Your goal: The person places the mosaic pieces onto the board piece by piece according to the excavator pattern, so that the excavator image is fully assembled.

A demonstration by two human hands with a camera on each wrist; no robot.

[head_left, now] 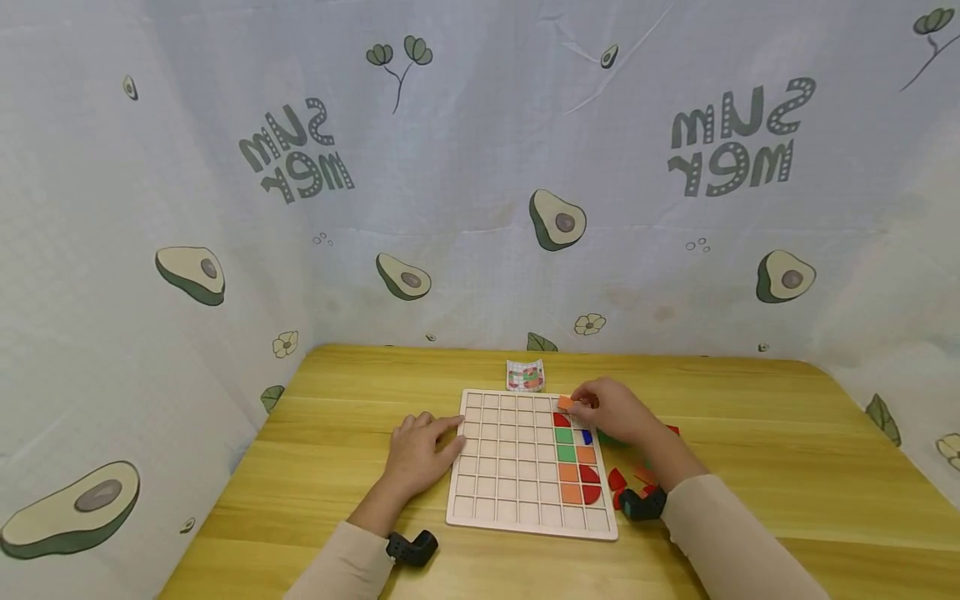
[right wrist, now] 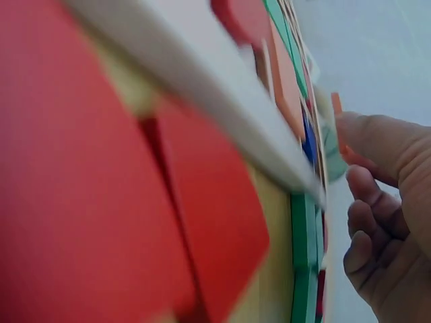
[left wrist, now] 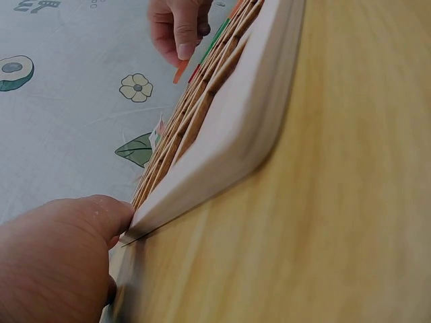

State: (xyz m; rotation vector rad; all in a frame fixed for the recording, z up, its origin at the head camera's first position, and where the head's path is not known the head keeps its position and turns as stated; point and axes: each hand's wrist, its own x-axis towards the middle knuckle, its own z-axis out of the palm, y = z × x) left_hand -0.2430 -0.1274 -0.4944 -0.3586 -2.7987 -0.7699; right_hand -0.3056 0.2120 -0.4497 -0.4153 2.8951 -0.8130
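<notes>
Orange square (head_left: 566, 402) pinched in right hand (head_left: 611, 408), over gridded board (head_left: 499, 464), left hand (head_left: 417, 450) spread against left edge

A yellow-brown wooden table (head_left: 337, 400) carries a gridded board (head_left: 500, 467). A small printed card (head_left: 525, 376) lies between the board and the table's far edge. Toward the table's right edge, just beside the board, lie loose red pieces (head_left: 617, 479) and green pieces (head_left: 613, 438).

Pale wooden grid board (head_left: 521, 450): flat, left hand (head_left: 417, 455) touching its left edge; red, green, orange, blue pieces (head_left: 565, 436) in the right-side columns. Orange square tile (head_left: 565, 402): pinched in right hand (head_left: 611, 408), over board's far right part.
</notes>
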